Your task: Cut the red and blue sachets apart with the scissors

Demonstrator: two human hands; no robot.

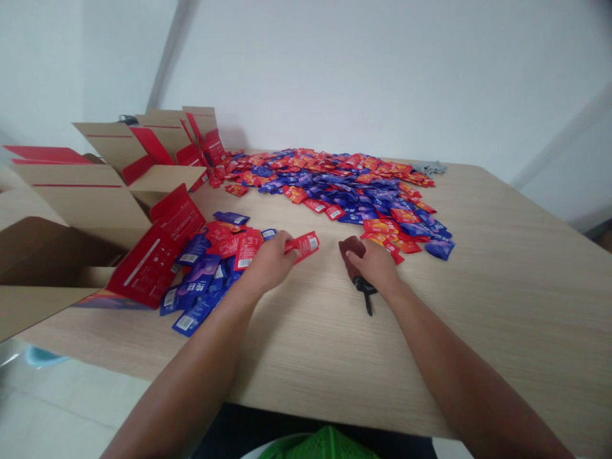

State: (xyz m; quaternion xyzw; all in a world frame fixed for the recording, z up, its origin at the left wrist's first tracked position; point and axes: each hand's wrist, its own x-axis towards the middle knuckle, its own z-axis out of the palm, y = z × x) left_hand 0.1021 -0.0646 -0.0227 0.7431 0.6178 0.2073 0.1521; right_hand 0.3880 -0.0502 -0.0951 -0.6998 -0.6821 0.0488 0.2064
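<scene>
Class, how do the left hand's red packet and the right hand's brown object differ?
The red packet is bright with a pale patch; the brown object is dark, ending in a black tail. The packet points rightward; the object's tail points toward the wearer. Both are held.

So the left hand (272,262) has a red packet (306,245) pinched mid-frame, and just right of center the right hand (380,264) is gripping some dark reddish-brown thing (351,251) with a black end and strap, can't tell what. Big heap of red and blue packets (329,182) across the upper middle, smaller pile (198,280) left of center. Open cardboard boxes (143,261) fill the left side, all on a pale wood table (488,306).
</scene>
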